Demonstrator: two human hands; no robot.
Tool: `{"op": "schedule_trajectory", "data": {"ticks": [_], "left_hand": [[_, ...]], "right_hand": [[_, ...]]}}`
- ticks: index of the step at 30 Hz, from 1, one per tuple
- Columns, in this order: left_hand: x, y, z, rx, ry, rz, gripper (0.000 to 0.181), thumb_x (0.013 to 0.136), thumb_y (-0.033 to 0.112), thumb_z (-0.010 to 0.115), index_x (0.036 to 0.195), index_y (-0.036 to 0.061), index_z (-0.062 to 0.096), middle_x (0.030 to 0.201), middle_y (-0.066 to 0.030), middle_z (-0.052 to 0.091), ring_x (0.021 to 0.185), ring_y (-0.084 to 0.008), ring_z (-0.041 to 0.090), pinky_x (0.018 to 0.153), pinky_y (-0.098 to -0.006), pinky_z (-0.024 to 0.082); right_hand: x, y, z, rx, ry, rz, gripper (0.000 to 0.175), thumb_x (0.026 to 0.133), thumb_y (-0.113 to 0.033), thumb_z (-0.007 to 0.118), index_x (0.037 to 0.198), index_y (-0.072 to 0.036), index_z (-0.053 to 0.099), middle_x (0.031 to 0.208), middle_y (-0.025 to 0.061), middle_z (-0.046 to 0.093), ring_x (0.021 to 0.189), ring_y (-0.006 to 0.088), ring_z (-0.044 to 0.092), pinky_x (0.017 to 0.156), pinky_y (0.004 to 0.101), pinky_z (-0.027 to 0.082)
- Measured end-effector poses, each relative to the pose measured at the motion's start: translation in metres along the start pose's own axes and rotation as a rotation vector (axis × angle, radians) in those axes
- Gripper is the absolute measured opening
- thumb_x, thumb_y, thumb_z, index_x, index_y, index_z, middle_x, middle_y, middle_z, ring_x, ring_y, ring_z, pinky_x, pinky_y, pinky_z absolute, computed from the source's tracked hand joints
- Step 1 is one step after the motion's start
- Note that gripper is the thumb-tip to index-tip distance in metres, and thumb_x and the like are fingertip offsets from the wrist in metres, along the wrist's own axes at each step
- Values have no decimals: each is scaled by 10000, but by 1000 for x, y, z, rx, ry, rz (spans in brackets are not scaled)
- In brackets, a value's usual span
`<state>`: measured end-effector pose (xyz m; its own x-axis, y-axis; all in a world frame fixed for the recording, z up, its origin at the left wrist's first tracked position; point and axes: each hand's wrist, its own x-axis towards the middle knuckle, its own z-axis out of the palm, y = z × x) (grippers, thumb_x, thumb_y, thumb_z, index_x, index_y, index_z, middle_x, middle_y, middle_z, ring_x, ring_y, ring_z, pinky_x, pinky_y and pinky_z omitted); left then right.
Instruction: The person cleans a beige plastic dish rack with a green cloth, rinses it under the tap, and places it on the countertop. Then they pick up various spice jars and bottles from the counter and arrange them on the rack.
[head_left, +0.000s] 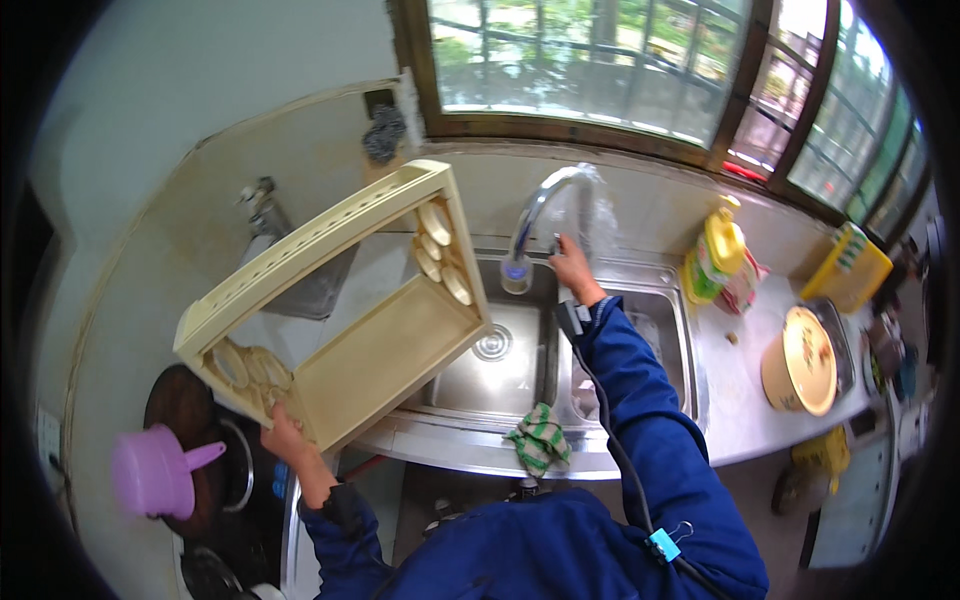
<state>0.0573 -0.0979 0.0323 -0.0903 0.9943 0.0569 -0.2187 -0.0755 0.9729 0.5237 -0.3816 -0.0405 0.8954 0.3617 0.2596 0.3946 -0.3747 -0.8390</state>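
My left hand (289, 439) grips the lower left end of a cream plastic rack (390, 341) with ring-shaped holders on its sides. The rack is tilted, its right corner over the left basin of a steel double sink (491, 382). My right hand (574, 266) is at the handle of the chrome curved faucet (536, 199), its fingers partly hidden. The faucet's end hangs over the left basin; whether water runs cannot be told. A green-and-white striped cloth (540, 439) lies on the sink's front edge.
A yellow detergent bottle (716, 255), a cream lidded pot (799, 364) and a yellow board (851, 274) stand on the right counter. At left are a purple plastic dipper (154, 469) and a dark stovetop (262, 487). A wall tap (262, 206) sits behind the rack; a barred window is ahead.
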Motion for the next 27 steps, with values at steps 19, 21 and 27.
{"op": "schedule_trajectory", "data": {"ticks": [19,21,27], "left_hand": [[-33,46,-3,208,56,199,224,791,66,655,968,-70,637,850,-59,656,698,-105,582,620,-242,447],[-34,50,-7,135,42,134,223,793,67,656,975,-60,633,811,-37,639,639,-74,547,548,-217,413],[-29,58,-47,54,-59,197,242,806,44,633,1028,-52,610,764,9,593,543,-18,423,454,-185,291]], "right_hand": [[-111,-68,1,140,137,-172,151,814,-93,581,935,-12,622,845,129,638,786,275,620,713,343,486],[-137,-84,1,300,-38,-96,237,820,-171,657,988,-9,614,909,129,643,839,235,628,751,336,490],[-175,-150,-4,334,-442,-270,745,760,-275,739,1333,-17,340,1107,221,584,1047,313,576,884,377,463]]}}
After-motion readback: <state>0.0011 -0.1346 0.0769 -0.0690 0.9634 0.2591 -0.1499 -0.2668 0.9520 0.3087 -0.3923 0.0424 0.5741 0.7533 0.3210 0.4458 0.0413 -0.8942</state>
